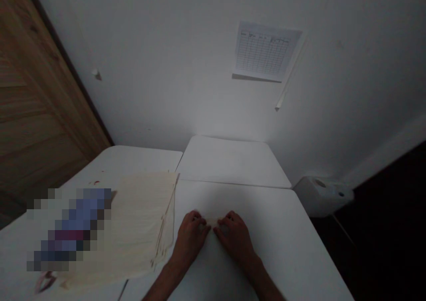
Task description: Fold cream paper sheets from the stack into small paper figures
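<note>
Both my hands rest side by side on a white table (273, 230), fingers curled down. My left hand (191, 239) and my right hand (234, 236) pinch a small pale piece (212, 222) between their fingertips; it is too small and dim to name. A stack of cream sheets (143, 221) lies just left of my left hand, its edge close to the wrist.
A blurred-out patch (69, 230) covers something at the left of the table. A second white tabletop (229, 159) adjoins at the back. A printed chart (264, 50) hangs on the white wall. A wooden door (29, 97) stands at left, a white box (322, 194) at right.
</note>
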A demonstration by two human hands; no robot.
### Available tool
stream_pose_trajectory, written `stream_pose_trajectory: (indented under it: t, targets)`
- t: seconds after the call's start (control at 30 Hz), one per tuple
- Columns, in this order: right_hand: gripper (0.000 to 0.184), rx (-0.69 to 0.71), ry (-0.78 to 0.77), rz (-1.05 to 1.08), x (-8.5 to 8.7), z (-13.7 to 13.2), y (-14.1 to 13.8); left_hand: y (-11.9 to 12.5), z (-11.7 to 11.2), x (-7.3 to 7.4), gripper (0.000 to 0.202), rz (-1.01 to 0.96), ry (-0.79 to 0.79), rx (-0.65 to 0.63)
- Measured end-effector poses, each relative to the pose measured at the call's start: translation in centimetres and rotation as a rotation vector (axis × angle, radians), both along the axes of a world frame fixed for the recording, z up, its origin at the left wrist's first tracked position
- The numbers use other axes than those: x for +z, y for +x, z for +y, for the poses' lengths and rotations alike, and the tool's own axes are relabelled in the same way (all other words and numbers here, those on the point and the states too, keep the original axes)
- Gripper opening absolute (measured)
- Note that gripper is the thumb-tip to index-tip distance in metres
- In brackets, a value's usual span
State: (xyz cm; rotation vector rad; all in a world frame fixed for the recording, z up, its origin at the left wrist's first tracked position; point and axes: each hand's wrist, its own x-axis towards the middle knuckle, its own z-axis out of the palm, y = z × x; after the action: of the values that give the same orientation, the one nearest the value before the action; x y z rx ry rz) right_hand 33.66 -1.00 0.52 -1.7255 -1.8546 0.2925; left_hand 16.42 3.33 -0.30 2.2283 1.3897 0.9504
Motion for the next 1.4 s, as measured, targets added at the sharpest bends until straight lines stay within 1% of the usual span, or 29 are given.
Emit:
stream_pose_trajectory:
  t: [0.13, 0.3, 0.43, 0.5, 0.57, 0.63, 0.67, 0.73, 0.8, 0.93, 1.07, 1.2, 1.3, 1.4]
  targets:
    - [0.016, -0.018, 0.016, 0.041, 0.0, -0.1, -0.1, 0.0, 0.4, 0.7, 0.011, -0.006, -0.088, 0.009]
    - [0.015, -0.028, 0.011, 0.007, 0.1, -0.1, -0.2, -0.6, 0.7, 1.5, 0.016, 0.032, -0.122, 0.057]
    - [0.015, -0.041, 0.008, -0.005, -0.1, -0.1, -0.2, -0.9, 1.0, 1.3, 0.016, 0.083, -0.117, 0.103]
    - [0.015, -0.039, 0.017, -0.012, -0.2, -0.1, -0.3, -0.9, 0.9, 0.8, 0.017, 0.106, -0.067, 0.105]
    - [0.015, -0.035, 0.025, -0.031, -0.3, -0.2, -0.3, -1.1, 0.5, 0.2, 0.020, 0.117, 0.036, 0.061]
    - [0.016, -0.031, 0.030, -0.044, -0.4, -0.3, -0.4, -1.5, -0.2, -0.6, 0.027, 0.140, 0.148, -0.049]
    - [0.016, -0.028, 0.031, -0.047, -0.4, -0.3, -0.4, -1.7, -0.7, -0.9, 0.034, 0.157, 0.188, -0.130]
    - [0.014, -0.020, 0.034, -0.048, -0.4, -0.4, -0.4, -2.2, -1.7, -1.4, 0.051, 0.223, 0.240, -0.225]
    - [0.011, -0.011, 0.038, -0.061, -0.4, -0.4, -0.3, -2.4, -2.5, -1.6, 0.062, 0.303, 0.256, -0.262]
    - [0.011, 0.018, 0.041, -0.130, -0.5, -0.4, -0.2, -2.3, -3.0, -1.4, 0.070, 0.386, 0.254, -0.258]
    - [0.014, 0.023, 0.060, -0.170, -0.6, -0.5, -0.2, -2.2, -3.0, -1.2, 0.068, 0.415, 0.279, -0.264]
    - [0.014, 0.015, 0.095, -0.197, -0.5, -0.8, 0.0, -2.5, -3.3, -1.8, 0.061, 0.439, 0.307, -0.221]
    - [0.015, -0.022, 0.092, -0.218, -0.2, -0.9, 0.6, -2.6, -3.4, -2.3, 0.056, 0.455, 0.312, -0.178]
    - [0.016, -0.067, 0.079, -0.243, -0.1, -1.0, 1.2, -2.5, -3.4, -2.5, 0.052, 0.449, 0.301, -0.161]
